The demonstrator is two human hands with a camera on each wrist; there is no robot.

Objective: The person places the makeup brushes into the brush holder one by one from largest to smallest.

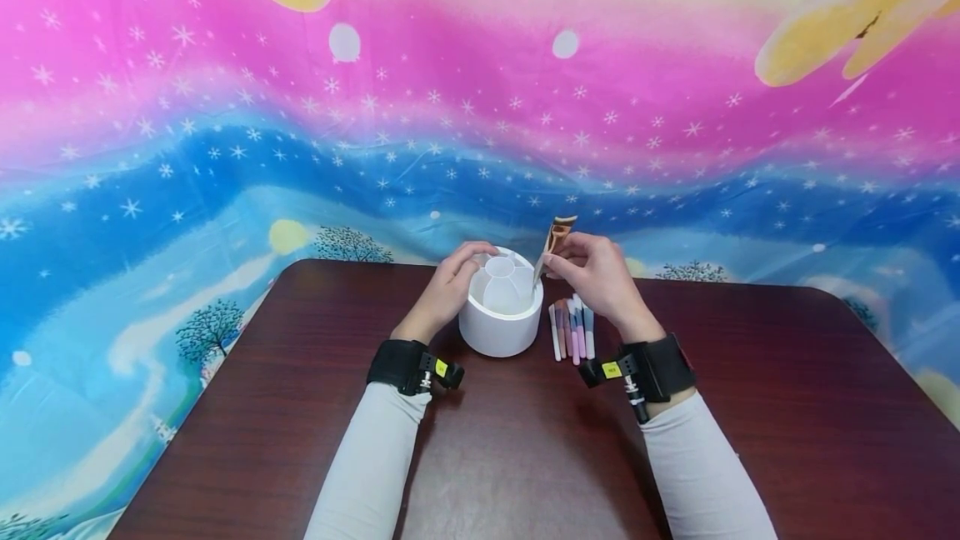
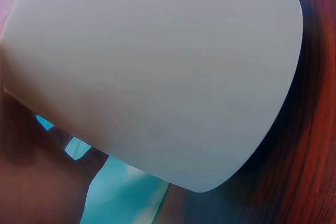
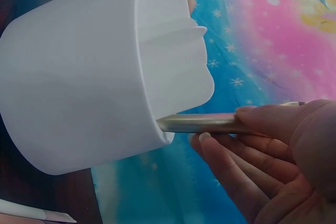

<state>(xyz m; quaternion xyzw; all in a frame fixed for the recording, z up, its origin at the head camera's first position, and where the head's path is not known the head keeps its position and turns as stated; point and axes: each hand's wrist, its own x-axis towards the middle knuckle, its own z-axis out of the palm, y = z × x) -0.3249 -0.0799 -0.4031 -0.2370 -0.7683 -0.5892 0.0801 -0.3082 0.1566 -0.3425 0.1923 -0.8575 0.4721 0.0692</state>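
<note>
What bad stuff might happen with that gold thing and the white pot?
The gold tool might slip, since the right hand only pinches it.

It might scrape or push the white pot, since its lower end is at the rim; the left hand holds the other side.

A bump might roll the slim sticks lying nearby.

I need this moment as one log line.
left hand: grips white container; right hand: holds gold tool, lower end inside container; slim sticks: on table

Left hand (image 1: pixel 444 288) blocking white pot's (image 1: pixel 500 335) left, slender sticks (image 1: pixel 575 345) crowding its right, gap between forearms (image 1: pixel 371 465)
</note>
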